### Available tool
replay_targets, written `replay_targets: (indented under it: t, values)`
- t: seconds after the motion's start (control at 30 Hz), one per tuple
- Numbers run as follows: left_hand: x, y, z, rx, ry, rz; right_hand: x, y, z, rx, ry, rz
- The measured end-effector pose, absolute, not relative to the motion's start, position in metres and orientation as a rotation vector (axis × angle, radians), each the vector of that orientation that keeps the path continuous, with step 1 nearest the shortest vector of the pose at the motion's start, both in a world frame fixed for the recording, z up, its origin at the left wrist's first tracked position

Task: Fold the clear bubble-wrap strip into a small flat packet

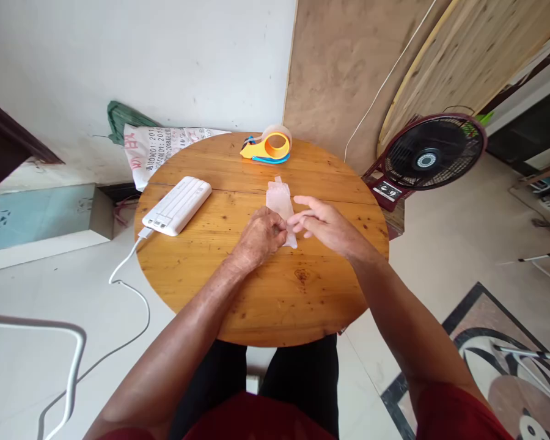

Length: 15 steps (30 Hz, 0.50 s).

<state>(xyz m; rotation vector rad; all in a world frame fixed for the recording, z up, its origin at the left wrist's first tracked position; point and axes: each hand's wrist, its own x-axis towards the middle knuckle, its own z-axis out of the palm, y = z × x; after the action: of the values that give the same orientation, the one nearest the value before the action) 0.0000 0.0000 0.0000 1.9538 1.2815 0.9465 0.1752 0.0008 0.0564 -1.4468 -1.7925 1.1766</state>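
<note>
A small, pale pink packet (279, 198), seemingly of bubble wrap, lies flat on the round wooden table with a small tab at its far end. My left hand (262, 235) is closed over its left side, fingers curled together; whatever they pinch is hidden. Close by on the right, my right hand (323, 223) has its fingers apart, their tips next to my left fingertips and over the packet's edge. Beyond the packet stands a yellow and blue tape dispenser (266, 146) with a roll of clear tape.
On the left of the wooden table (297, 305) lies a white power bank (178, 205) with a white cable (128, 284) hanging to the floor. A dark red fan (428, 156) stands beyond the right edge. A printed white sack (165, 143) leans behind the table.
</note>
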Motion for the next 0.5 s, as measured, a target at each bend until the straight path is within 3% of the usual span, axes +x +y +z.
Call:
replay_targets:
  t: [0.5]
  values:
    - [-0.004, 0.002, 0.001, 1.954, 1.225, 0.939, 0.175, 0.035, 0.009, -1.173, -2.018, 0.907]
